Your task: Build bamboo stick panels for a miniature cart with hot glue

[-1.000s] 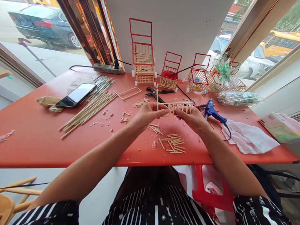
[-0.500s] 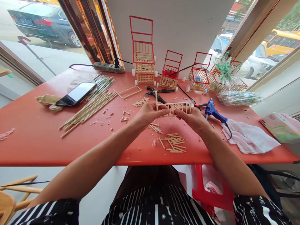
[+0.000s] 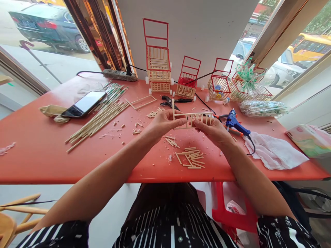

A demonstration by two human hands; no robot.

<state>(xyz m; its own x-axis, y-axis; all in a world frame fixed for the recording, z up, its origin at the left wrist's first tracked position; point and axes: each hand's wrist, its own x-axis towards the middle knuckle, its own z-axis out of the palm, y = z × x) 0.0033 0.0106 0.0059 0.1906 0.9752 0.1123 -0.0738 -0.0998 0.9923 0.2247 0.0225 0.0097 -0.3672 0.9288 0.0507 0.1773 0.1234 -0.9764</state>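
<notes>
**Little stick panel, held up mid-frame**

The stick panel point(image 3: 192, 120) sits just above the red table point(image 3: 38, 151), center of the frame. Left hand point(image 3: 161, 124) pinches its left end, right hand point(image 3: 213, 130) pinches the right, both closed on it. Looks super light but brittle at the joints, so I'd grip the long rails, not the rungs. Cut sticks point(image 3: 191, 157) lie below, glue gun point(image 3: 234, 123) to the right.
</notes>
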